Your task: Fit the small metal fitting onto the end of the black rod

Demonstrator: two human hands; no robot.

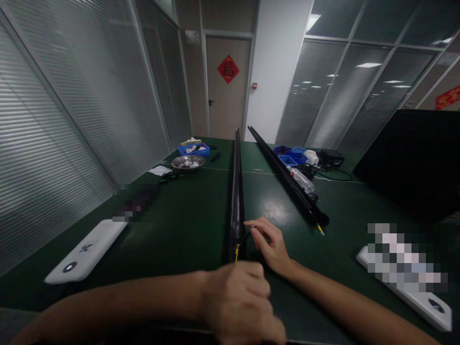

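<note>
A long black rail [237, 191] lies lengthwise on the green table, its near end in front of me. A yellow wire [236, 252] comes out of that end and runs down to my left hand [240, 302]. That hand is closed in a fist, slightly blurred, and the wire goes out of sight at it. To the right of the rail end, my right hand [268, 242] is closed in a pinch. Between its thumb and fingers is a thin dark piece that reaches towards the rail; its kind is unclear. The index fingertip is close to the rail's side.
A second black rail [287, 179] lies to the right, with a yellow-green ring-terminal wire [320, 230]. White devices [84, 251] flank me left and right. Farther back are a metal bowl [188, 162], blue bins [297, 156] and a plastic bottle [302, 179]. A large black panel [413, 163] stands right.
</note>
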